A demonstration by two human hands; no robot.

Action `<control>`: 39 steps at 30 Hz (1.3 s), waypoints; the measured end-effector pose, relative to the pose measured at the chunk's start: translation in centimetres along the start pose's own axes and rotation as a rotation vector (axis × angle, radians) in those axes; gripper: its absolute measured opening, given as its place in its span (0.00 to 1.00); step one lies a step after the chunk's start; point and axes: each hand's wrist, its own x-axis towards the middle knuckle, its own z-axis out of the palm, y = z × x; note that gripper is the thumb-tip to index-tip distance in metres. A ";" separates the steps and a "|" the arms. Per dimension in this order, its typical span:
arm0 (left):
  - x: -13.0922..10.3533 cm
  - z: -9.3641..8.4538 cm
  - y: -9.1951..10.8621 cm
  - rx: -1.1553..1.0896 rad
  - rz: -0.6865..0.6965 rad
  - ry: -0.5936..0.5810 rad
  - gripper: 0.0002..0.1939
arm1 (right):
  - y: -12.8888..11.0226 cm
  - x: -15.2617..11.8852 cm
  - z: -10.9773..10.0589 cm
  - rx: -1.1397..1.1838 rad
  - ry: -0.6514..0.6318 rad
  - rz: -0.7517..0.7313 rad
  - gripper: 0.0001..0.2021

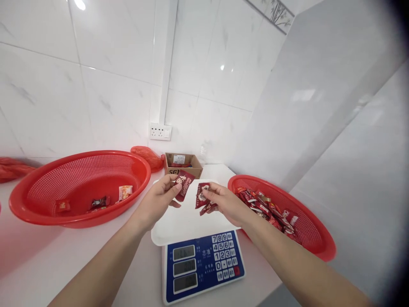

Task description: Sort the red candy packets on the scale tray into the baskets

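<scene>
My left hand [161, 196] pinches a dark red wrapped candy [184, 184] between thumb and fingers, above the white pan [179, 226] of a digital scale [204, 266]. Close by on the right, my right hand [225, 202] is closed on dark red candy packets [202, 195]; at least two show, one partly covered by the fingers. The two hands are apart, both over the pan. Below them is the scale's blue panel with keypad and displays, the digits too faint to read.
On the left stands a red plastic basket [35, 198] with several wrapped candies. Another red basket [324, 238] on the right holds a heap of red packets. Behind the scale are a cardboard box [191, 172], a red plastic bag [148, 157] and a wall socket [160, 131].
</scene>
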 end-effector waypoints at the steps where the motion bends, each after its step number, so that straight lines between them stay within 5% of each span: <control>1: 0.0 -0.1 0.0 0.010 0.004 0.001 0.17 | 0.3 0.1 -0.2 -0.026 0.001 0.030 0.15; 13: -0.1 0.1 -0.5 0.561 0.218 -0.044 0.08 | 1.1 0.4 -1.5 -0.199 0.083 0.004 0.20; 22: -0.2 -1.7 -1.7 0.956 0.113 -0.275 0.15 | 1.3 -0.6 -1.5 -0.520 -0.030 -0.102 0.25; 29: -0.8 -1.9 -1.1 1.037 0.080 -0.434 0.15 | 2.1 -2.0 -0.6 -0.794 -0.194 -0.158 0.23; 39: 0.2 -0.1 -2.6 1.042 0.159 -0.488 0.19 | 2.6 -1.7 -0.2 -0.929 -0.281 -0.235 0.17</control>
